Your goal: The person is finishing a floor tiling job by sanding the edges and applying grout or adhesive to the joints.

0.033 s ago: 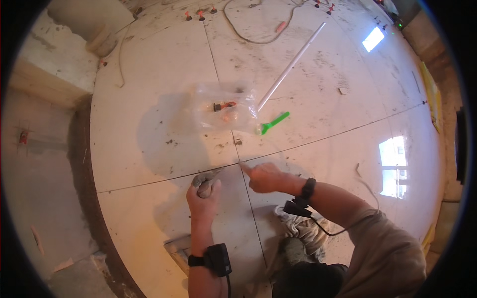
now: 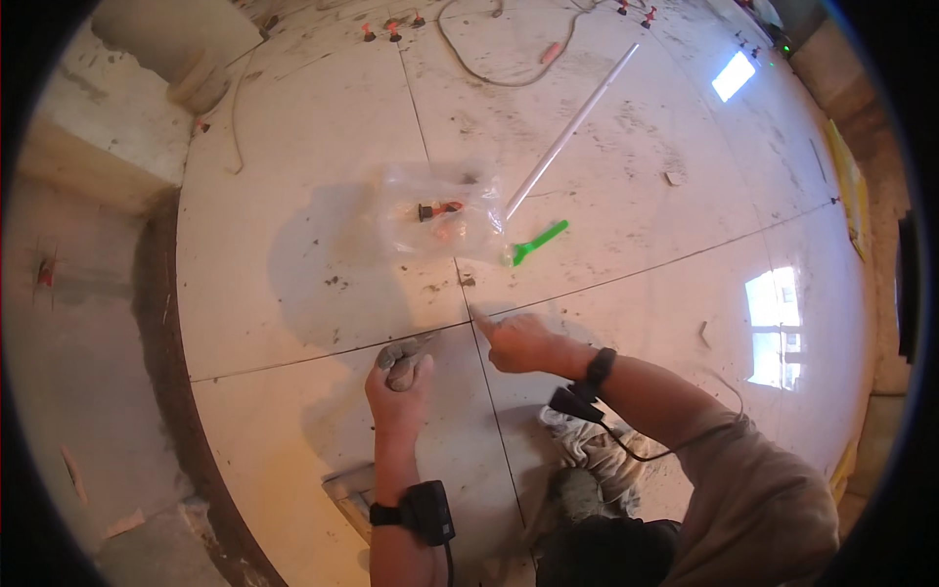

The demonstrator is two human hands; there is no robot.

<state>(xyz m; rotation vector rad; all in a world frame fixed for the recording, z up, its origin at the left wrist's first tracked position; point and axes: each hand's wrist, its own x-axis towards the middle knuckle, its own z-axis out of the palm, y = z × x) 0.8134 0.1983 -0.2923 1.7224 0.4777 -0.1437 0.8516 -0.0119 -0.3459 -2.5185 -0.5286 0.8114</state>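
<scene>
My left hand (image 2: pixel 399 389) is closed around a dull grey object (image 2: pixel 401 364) with a thin pointed end, just below a joint between floor tiles. Its exact kind does not show. To its right, my right hand (image 2: pixel 516 342) stretches out the index finger, its tip at the crossing of the tile joints (image 2: pixel 471 321). The other fingers of that hand are folded in, and I see nothing held there. Beyond both hands lies a clear plastic bag (image 2: pixel 401 230) with orange and black tile levelers (image 2: pixel 440 210) in it. A green plastic wrench (image 2: pixel 540 243) lies beside the bag.
A long white strip (image 2: pixel 577 127) runs away from the bag. A cable (image 2: pixel 479 73) and several orange levelers (image 2: pixel 395 32) lie farther off. A bundled cloth (image 2: pixel 597 450) is near my knee, with a wooden frame (image 2: pixel 347 499) by my left forearm. A ledge (image 2: pixel 108 147) borders the left.
</scene>
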